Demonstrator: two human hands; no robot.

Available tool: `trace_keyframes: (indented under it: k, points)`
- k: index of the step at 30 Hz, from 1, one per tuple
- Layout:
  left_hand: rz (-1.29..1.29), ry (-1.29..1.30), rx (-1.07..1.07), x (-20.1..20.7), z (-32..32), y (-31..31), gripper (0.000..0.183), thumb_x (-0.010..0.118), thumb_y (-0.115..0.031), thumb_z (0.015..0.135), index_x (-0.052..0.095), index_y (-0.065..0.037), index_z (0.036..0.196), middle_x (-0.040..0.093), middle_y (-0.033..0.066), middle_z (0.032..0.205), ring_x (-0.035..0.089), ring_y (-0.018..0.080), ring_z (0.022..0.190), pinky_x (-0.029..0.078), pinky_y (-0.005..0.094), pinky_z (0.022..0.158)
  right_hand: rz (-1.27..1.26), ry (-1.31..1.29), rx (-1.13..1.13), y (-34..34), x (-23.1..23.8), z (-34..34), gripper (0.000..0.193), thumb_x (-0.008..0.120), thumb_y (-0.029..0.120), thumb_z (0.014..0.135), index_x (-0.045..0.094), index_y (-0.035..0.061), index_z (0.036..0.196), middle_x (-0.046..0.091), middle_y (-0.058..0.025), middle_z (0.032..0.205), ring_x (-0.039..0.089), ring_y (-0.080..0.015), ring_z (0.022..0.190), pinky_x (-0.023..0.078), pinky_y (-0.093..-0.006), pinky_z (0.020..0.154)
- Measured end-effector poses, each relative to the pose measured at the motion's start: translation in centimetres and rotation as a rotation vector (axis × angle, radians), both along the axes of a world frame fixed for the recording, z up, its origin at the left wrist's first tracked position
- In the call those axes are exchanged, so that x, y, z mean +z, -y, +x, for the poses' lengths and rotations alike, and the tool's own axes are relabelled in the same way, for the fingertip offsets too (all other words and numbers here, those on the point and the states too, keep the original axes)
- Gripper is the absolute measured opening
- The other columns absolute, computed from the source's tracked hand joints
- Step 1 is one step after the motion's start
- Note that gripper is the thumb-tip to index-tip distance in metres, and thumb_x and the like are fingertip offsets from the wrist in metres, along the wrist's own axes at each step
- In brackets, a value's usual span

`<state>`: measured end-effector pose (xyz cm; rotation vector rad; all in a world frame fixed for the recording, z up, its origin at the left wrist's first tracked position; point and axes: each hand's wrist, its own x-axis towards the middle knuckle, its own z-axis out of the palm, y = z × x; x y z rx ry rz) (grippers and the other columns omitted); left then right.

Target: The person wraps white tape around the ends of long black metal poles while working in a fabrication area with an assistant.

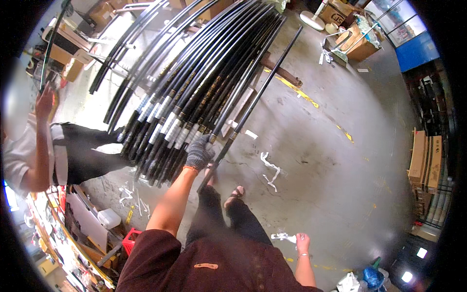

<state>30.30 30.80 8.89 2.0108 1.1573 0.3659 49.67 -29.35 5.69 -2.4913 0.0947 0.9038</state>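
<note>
My left hand (199,153), in a grey knit glove with an orange cuff, is closed around the near end of a black pole (238,97) at the right edge of a large bundle. Many long glossy black poles (194,97) make up that bundle, with white wraps and gold markings toward their near ends. One separate black pole (258,92) slants just right of the glove, its lower end by my leg. Bare and held out low on the right, my right hand (302,243) pinches a crumpled white strip (283,237).
Another person (36,146) stands at the left, an arm raised by a thin pole. White scraps (270,171) litter the grey floor (331,170). Cardboard boxes (362,44) sit at the far right; more cartons (424,160) stand along the right. A red crate (130,241) is at lower left.
</note>
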Motion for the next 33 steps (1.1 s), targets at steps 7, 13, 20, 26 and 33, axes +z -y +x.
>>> trace_keyframes:
  k: [7,13,20,26,33]
  points:
    - [-0.875,0.693,-0.091,11.4,-0.1,1.8,0.058,0.071,-0.022,0.082,0.047,-0.003,0.131,0.061,0.006,0.095,0.057,0.0137,0.078,0.049,0.0279,0.066,0.54,-0.079,0.151,-14.7,-6.5,8.3,0.05,0.073,0.01,0.072,0.052,0.0042,0.118,0.059,-0.0095,0.107,0.058,-0.0164,0.091,0.05,-0.0311,0.074]
    - [-1.069,0.908,-0.304,17.5,1.4,4.0,0.058,0.06,-0.031,0.089,0.034,-0.015,0.139,0.057,0.0074,0.087,0.055,0.0171,0.068,0.046,0.0296,0.057,0.553,-0.011,0.374,-30.4,6.6,10.7,0.056,0.062,-0.002,0.076,0.043,0.0085,0.128,0.053,-0.0127,0.12,0.057,-0.0217,0.102,0.052,-0.0384,0.082]
    - [-1.052,0.899,-0.327,24.6,4.6,5.7,0.047,0.058,-0.029,0.091,0.04,-0.015,0.133,0.058,0.0061,0.089,0.053,0.0137,0.066,0.045,0.0278,0.056,0.432,0.699,0.834,-31.8,10.4,11.5,0.036,0.068,-0.001,0.069,0.061,0.0048,0.103,0.06,-0.0089,0.102,0.062,-0.0269,0.089,0.05,-0.0345,0.08]
    - [-0.978,1.102,-0.426,26.7,8.1,6.2,0.043,0.057,-0.029,0.092,0.041,-0.014,0.129,0.056,0.0046,0.085,0.053,0.0118,0.063,0.044,0.0254,0.053,0.84,-0.103,0.735,-34.1,19.2,0.7,0.041,0.07,0.005,0.077,0.054,0.0046,0.115,0.061,-0.007,0.105,0.061,-0.0153,0.091,0.052,-0.0305,0.081]
    - [-0.889,1.167,-0.456,30.4,10.3,8.8,0.053,0.062,-0.042,0.087,0.042,-0.011,0.125,0.06,0.0079,0.098,0.058,0.0171,0.079,0.05,0.0328,0.069,1.074,-0.359,0.624,-32.1,24.8,-6.8,0.034,0.065,0.008,0.085,0.051,-0.0009,0.116,0.062,-0.0057,0.091,0.061,-0.0134,0.084,0.051,-0.0278,0.078]
